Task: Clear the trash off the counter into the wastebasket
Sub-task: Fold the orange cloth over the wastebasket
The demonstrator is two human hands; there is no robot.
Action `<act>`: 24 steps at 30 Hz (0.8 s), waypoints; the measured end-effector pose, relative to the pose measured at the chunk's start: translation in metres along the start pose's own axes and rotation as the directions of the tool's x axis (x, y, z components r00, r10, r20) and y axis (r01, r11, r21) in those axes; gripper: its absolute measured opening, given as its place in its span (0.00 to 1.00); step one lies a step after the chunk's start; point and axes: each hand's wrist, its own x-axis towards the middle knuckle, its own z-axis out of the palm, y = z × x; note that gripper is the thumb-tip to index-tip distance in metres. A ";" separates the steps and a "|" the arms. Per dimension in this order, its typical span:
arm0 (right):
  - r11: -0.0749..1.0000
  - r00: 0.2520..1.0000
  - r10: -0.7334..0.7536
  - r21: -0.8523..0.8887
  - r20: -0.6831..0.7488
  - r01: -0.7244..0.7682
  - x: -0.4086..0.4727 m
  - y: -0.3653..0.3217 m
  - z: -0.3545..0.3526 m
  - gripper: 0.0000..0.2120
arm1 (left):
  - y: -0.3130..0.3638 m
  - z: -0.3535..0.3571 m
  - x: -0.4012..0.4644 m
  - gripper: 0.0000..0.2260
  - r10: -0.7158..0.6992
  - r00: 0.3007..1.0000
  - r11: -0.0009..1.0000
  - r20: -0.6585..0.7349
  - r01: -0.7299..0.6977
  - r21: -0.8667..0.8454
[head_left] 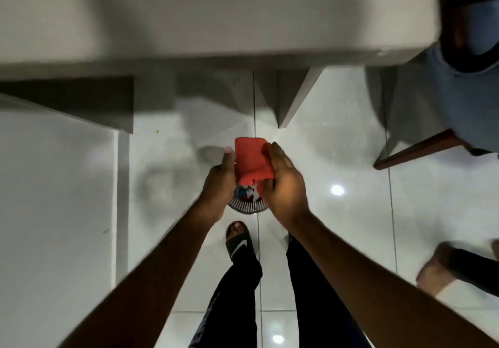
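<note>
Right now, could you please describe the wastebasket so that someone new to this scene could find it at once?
Start at the glossy white tiled floor below the pale counter. At mid-frame the left hand and right hand hold a red packet. The wastebasket sits just beneath, mostly hidden; it is the only round thing with a slatted grey-and-white rim, ahead of the black sandal.
</note>
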 end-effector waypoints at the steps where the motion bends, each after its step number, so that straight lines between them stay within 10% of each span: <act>1: 1.000 1.000 -0.007 0.010 0.025 0.007 -0.013 -0.019 -0.010 0.28 | 0.017 -0.009 -0.028 0.27 0.053 0.997 0.998 0.063 -0.051 -0.041; 4: 0.999 0.999 -0.035 -0.018 -0.028 0.035 -0.056 -0.087 -0.050 0.40 | 0.074 -0.036 -0.120 0.17 0.292 0.948 0.939 0.126 -0.309 0.153; 7: 0.991 0.989 -0.112 0.059 -0.096 0.118 -0.087 -0.143 -0.091 0.37 | 0.139 -0.055 -0.200 0.11 0.549 0.798 0.659 0.249 -0.596 0.459; 12: 0.893 0.923 -0.235 0.306 -0.306 0.329 -0.089 -0.195 -0.186 0.59 | 0.276 -0.066 -0.302 0.15 0.582 0.514 0.248 0.631 -0.851 0.463; 17: 0.591 0.962 -0.175 0.760 -0.207 0.271 -0.025 -0.200 -0.312 0.40 | 0.407 -0.022 -0.338 0.09 0.527 0.365 0.400 0.767 -0.903 0.155; 20: 0.379 0.975 -0.139 0.900 -0.175 0.216 0.020 -0.180 -0.377 0.24 | 0.480 0.041 -0.316 0.04 0.643 0.423 0.493 0.639 -0.866 0.077; 24: 0.460 0.967 0.095 0.872 -0.237 0.168 0.089 -0.130 -0.450 0.17 | 0.557 0.141 -0.251 0.05 0.734 0.543 0.554 0.408 -0.826 0.102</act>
